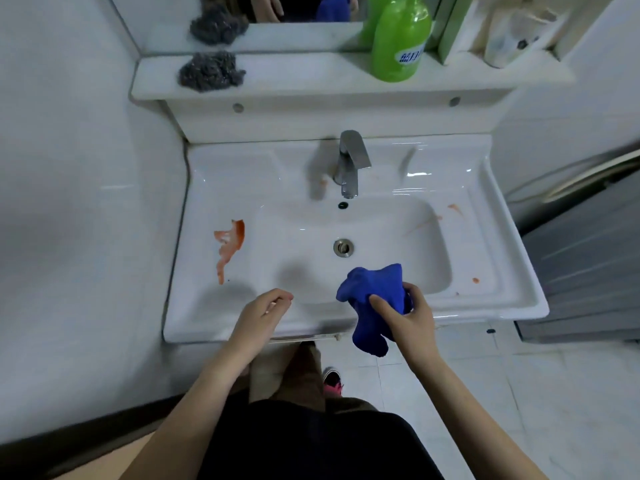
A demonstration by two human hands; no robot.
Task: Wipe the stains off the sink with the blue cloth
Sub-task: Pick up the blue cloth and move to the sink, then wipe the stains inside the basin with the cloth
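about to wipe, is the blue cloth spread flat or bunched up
Bunched up: the blue cloth sits crumpled in the grip of the right hand, with a loose end hanging below it.

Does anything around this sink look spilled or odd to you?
Yes: an orange-red smear streaks the white sink's left ledge, and fainter orange spots mark its right ledge.

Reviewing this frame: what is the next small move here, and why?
Probably the right hand should carry the blue cloth left and press it onto the large orange stain on the sink's left ledge. The cloth is gripped but seems held off the surface, and that stain is the largest in view. The left hand holds nothing.
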